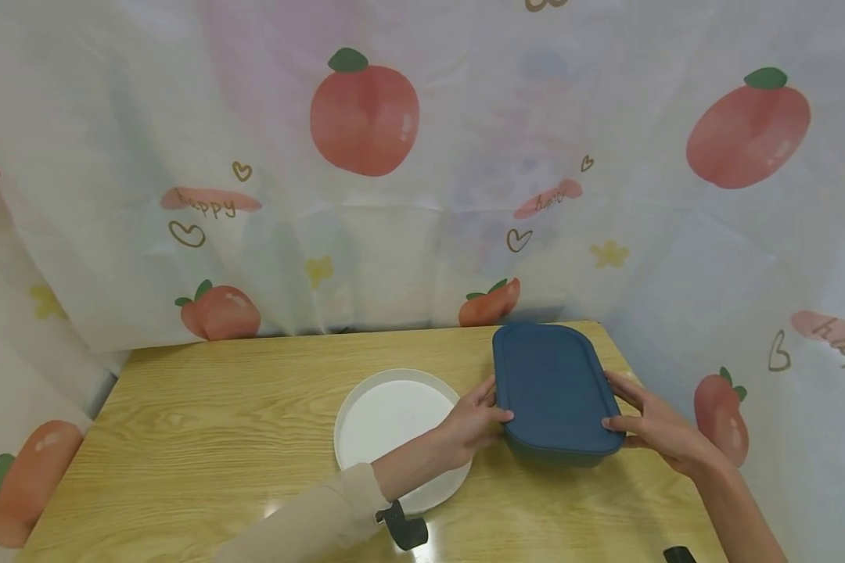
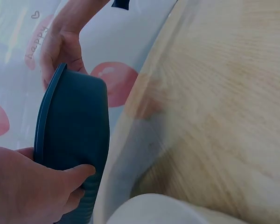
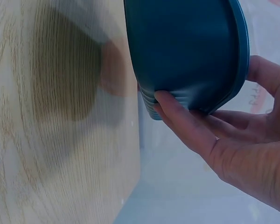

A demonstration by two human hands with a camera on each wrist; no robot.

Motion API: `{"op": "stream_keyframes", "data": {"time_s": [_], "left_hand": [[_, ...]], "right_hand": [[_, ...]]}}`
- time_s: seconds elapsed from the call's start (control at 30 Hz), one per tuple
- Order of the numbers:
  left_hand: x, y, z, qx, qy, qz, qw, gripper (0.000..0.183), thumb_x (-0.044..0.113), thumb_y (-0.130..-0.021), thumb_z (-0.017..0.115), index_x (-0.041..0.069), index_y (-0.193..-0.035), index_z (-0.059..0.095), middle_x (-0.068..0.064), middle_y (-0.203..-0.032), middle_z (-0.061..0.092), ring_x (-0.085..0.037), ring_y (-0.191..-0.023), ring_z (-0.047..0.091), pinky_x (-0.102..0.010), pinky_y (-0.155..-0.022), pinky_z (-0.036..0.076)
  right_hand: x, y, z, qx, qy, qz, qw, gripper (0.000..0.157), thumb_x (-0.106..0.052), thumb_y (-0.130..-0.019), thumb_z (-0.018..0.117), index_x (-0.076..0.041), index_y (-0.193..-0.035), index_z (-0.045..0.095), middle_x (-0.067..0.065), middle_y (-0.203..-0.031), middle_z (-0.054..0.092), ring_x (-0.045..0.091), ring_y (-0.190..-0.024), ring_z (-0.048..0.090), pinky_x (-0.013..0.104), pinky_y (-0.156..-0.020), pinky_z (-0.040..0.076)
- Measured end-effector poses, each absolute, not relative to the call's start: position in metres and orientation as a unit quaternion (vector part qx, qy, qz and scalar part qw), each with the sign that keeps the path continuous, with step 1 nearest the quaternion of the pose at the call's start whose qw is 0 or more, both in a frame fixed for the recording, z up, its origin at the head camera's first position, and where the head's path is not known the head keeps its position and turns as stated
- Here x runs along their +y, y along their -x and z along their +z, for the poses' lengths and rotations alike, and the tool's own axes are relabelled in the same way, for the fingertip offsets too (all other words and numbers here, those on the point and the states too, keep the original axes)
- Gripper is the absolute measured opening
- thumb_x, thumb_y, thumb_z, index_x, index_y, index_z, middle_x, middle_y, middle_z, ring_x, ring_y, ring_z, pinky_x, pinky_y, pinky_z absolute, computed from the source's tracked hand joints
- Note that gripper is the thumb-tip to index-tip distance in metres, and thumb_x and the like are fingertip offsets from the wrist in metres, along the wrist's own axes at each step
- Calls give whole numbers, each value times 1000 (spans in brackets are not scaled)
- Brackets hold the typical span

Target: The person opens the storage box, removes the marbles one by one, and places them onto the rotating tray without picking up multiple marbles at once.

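Note:
A dark blue lidded box [image 1: 555, 387] is held between two hands over the right part of the table. The left hand [image 1: 470, 426] grips its left side, with the thumb at the lid's edge. On the opposite side the right hand [image 1: 658, 426] grips the box, thumb near the lid's corner. Both wrist views show a gap under the box [image 2: 77, 121], and its shadow falls on the wood. Ridges run along the lower side, where fingertips of the right hand [image 3: 238, 135] press. Beneath the left forearm lies a round white plate [image 1: 394, 414], partly covered by it.
The wooden table [image 1: 218, 422] has its back edge against a white curtain [image 1: 422, 258] printed with fruit and hearts. More curtain [image 1: 803, 438] hangs along the right edge. Black straps show near both wrists.

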State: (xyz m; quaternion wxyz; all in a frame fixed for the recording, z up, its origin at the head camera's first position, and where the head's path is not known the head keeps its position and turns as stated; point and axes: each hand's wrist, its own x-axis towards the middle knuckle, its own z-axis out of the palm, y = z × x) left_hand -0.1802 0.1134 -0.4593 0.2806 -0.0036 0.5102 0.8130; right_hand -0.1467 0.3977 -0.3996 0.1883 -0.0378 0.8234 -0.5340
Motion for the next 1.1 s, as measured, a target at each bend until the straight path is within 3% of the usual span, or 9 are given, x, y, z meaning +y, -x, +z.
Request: {"op": "stream_keyframes", "data": {"time_s": [0.37,0.67,0.83,0.93,1.1], "left_hand": [[113,156,-470,475,13,840,263,84,-13,-90,59,10,-160,19,-21,-160,25,-40,-138,39,-62,-108,34],[114,138,-481,467,10,850,243,89,-13,-90,60,10,-161,10,-20,-163,17,-40,-147,20,-59,-110,33],[117,128,-488,485,12,843,234,89,-12,-91,59,8,-161,7,-19,-164,15,-41,-147,16,-56,-112,31],[118,123,-491,492,17,839,230,88,-11,-91,58,7,-160,6,-20,-163,14,-42,-147,17,-55,-113,31],[118,116,-496,496,16,839,225,86,-11,-92,55,7,-160,5,-20,-164,13,-42,-147,18,-55,-112,32]], "right_hand": [[396,145,-399,819,49,-531,210,93,-9,-96,65,-1,-158,-4,37,-157,-9,62,-131,34,51,-87,56],[399,146,-409,807,81,-541,223,90,-7,-98,62,0,-158,-6,36,-158,-10,59,-130,37,48,-86,56],[400,147,-419,789,97,-558,239,91,-3,-97,61,1,-157,-7,36,-157,-14,43,-121,55,45,-84,57],[400,147,-426,783,99,-562,247,91,-3,-97,61,2,-156,-7,37,-156,-14,34,-116,60,43,-83,57],[401,146,-437,784,104,-560,249,90,-5,-97,62,1,-157,-5,35,-158,-13,49,-128,45,43,-86,56]]}}
